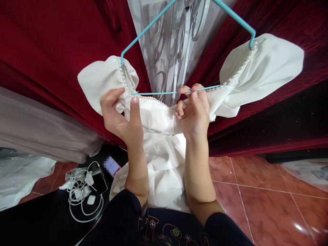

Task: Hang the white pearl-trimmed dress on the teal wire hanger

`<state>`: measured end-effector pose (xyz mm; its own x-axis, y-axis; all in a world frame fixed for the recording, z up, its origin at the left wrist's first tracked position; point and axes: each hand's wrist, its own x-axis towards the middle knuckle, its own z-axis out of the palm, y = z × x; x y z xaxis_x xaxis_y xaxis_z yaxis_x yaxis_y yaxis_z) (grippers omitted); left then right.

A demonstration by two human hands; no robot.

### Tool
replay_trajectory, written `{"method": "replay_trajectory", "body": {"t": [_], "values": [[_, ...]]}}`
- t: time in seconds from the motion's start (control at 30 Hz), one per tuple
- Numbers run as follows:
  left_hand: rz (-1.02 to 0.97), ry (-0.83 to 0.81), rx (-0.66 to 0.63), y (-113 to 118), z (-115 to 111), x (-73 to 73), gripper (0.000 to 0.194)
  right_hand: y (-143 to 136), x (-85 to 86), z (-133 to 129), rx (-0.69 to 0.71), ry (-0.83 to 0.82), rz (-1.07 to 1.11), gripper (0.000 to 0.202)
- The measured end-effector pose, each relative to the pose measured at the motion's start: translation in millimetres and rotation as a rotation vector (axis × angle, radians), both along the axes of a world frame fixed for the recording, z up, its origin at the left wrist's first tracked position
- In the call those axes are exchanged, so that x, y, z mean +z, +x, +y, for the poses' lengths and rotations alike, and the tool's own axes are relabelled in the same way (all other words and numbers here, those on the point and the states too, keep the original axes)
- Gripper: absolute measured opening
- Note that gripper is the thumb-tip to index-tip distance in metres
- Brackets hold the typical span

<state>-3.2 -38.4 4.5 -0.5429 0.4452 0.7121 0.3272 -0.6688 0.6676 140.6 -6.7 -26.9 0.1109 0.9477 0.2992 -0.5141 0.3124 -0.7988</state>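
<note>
A white dress [157, 114] with puffed sleeves and pearl-bead trim hangs by its shoulders from a light blue clothes hanger [151, 30]. The hanger's lower bar crosses just above the beaded neckline. My right hand [196, 114] grips that bar right of centre, thumb and fingers pinched on it. At the left end of the bar is my left hand [124, 119], thumb raised and fingers curved apart from it. Its fingertips are close to the beaded edge of the left sleeve [96, 80]; whether they touch it is unclear. The skirt [164, 171] drapes down between my forearms.
Dark red curtains [69, 37] flank a sheer grey-white cloth behind the dress. At the lower left, a black table [38, 218] bears tangled white cables [77, 193], a phone [99, 182] and another lit screen [111, 166]. Reddish floor tiles [261, 194] lie at the right.
</note>
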Motion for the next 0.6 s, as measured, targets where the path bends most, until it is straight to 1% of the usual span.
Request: {"method": "replay_trajectory", "body": {"t": [0.07,0.13,0.2,0.23,0.33,0.4,0.43,0.5,0.53,0.57,0.6], "values": [[0.118,0.028,0.079,-5.7,9.4,5.8,0.038,0.0,0.9,-0.3,0.001,-0.012,-0.011,0.032],[0.212,0.029,0.119,-12.7,21.6,8.7,0.058,-0.1,1.8,-0.5,-0.014,-0.027,-0.043,0.033],[0.278,0.001,0.114,-20.2,35.8,10.4,0.065,-0.4,2.5,-0.5,-0.039,-0.038,-0.067,0.035],[0.289,-0.013,0.097,-24.3,43.4,11.5,0.063,-0.7,2.8,-0.4,-0.05,-0.041,-0.075,0.035],[0.22,0.017,-0.013,-39.3,66.1,19.3,0.044,-1.6,3.5,-0.7,-0.068,-0.037,-0.081,0.032],[0.149,0.043,-0.081,-52.9,78.5,28.6,0.042,-2.2,4.0,-1.5,-0.08,-0.023,-0.079,0.03],[0.128,0.036,-0.089,-60.8,83.4,33.6,0.044,-2.6,4.3,-2.0,-0.088,-0.014,-0.08,0.03],[0.087,-0.017,-0.038,-77.6,90.1,41.3,0.047,-3.6,4.6,-2.8,-0.097,0.003,-0.087,0.031],[0.044,-0.052,0.007,-85.5,92.3,42.4,0.049,-4.3,4.5,-3.0,-0.099,0.013,-0.09,0.031],[-0.006,-0.089,0.04,-92.7,93.8,40.9,0.049,-5.1,4.1,-3.0,-0.101,0.024,-0.092,0.031],[-0.065,-0.117,0.057,-98.5,94.7,36.6,0.047,-5.9,3.4,-2.6,-0.102,0.036,-0.096,0.031]]}}
